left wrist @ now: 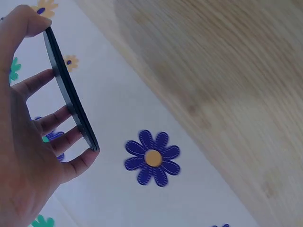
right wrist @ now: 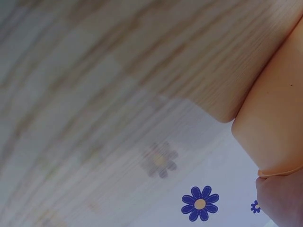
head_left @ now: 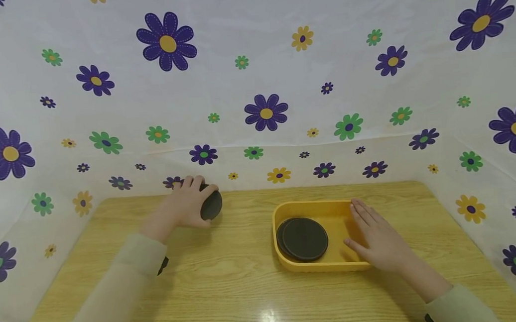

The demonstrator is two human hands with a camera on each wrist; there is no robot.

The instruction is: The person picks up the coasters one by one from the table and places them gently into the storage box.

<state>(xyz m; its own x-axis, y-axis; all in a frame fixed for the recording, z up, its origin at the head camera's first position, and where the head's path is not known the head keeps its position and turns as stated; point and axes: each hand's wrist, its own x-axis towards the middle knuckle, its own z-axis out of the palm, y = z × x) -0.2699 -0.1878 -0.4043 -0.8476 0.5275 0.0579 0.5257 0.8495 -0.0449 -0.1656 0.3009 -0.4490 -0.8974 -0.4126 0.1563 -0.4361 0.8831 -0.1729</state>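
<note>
My left hand (head_left: 188,204) is raised over the back left of the table and holds a round black coaster (head_left: 211,202) by its edge. In the left wrist view the coaster (left wrist: 71,90) is seen edge-on, thumb at one end and fingertips along the rest. To the right stands a yellow plastic bin (head_left: 324,267). At its left end lie two more black coasters (head_left: 306,238), one overlapping the other. My right hand (head_left: 382,239) rests on the bin's right end, fingers straight and thumb spread over the inside. The right wrist view shows the bin's outer wall (right wrist: 272,113) and part of that hand.
The wood-grain table (head_left: 231,292) carries the bin. A white cloth with printed flowers (head_left: 221,88) hangs behind it and along both sides. The table's back edge lies just beyond the left hand.
</note>
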